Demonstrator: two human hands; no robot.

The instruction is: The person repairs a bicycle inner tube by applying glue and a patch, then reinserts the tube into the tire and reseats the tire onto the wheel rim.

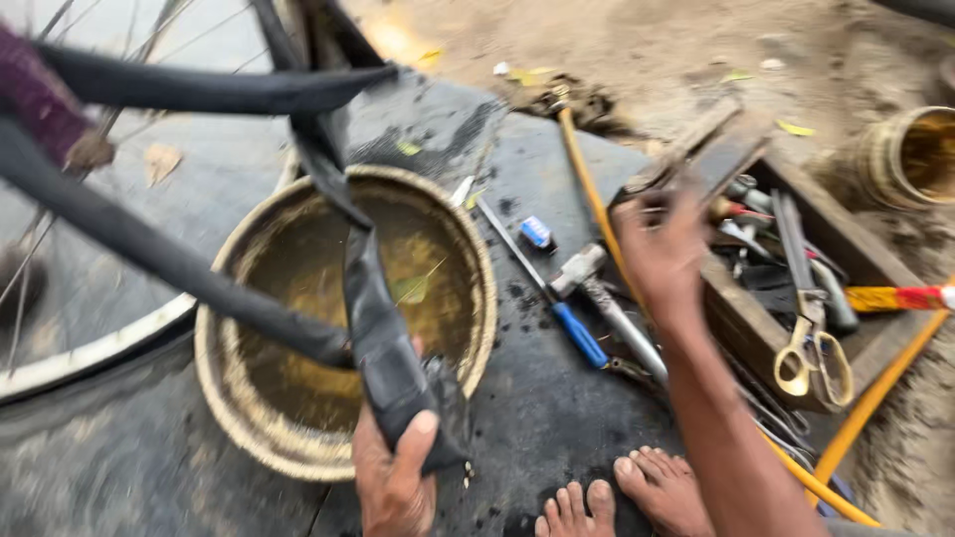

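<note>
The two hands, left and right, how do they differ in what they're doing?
The left hand is low in the picture, its grip shut on the black inner tube above the basin of murky water. The right hand reaches further out to the wooden toolbox, blurred, its grip unclear. Both are bare.

A basin [298,418] sits at centre left with an inner tube [373,308] draped across it, a wheel [90,343] at far left, a hammer [597,298] right of the basin, and a toolbox [741,323] holding scissors [811,343] at right.
</note>
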